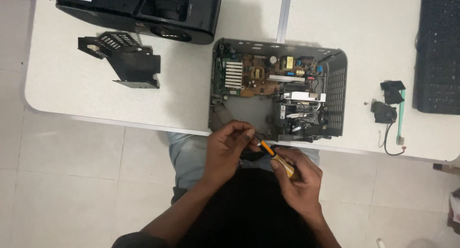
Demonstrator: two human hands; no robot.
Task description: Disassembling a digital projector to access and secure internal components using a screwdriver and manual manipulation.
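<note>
Holding a screwdriver [279, 160] with a yellow and orange handle, the right hand [296, 177] has its fingers curled tight around the fat part of the handle, and the thumb lies along the top. The thin metal end sticks up and to the left from that fist, toward the left hand [228, 150]. The left hand has its thumb and fingers pressed together right at the tip of the screwdriver, pinching there; I cannot tell if a tiny screw or bit sits between them, because it is too small to see. Both hands hang just off the edge of the white table [72, 85], over the person's lap. Just above the pinching fingers lies an open grey machine case [335, 80], touching the near table edge. Inside it, farther up from the hands, sits a brown board with small parts [261, 75] and a white ribbed metal block [233, 74]. To the right of the grip, inside the same case, is a dark clump of parts with white wires [299, 115]. Far up and to the left of the hands sits a black plastic piece with slots [122, 56], and past it a big black cover [143, 8]. Well off to the right of the fist lie two small black parts [389, 102] with a thin black wire [389, 145] and a green strip [400, 116], and a black keyboard [438, 51] beyond them.
</note>
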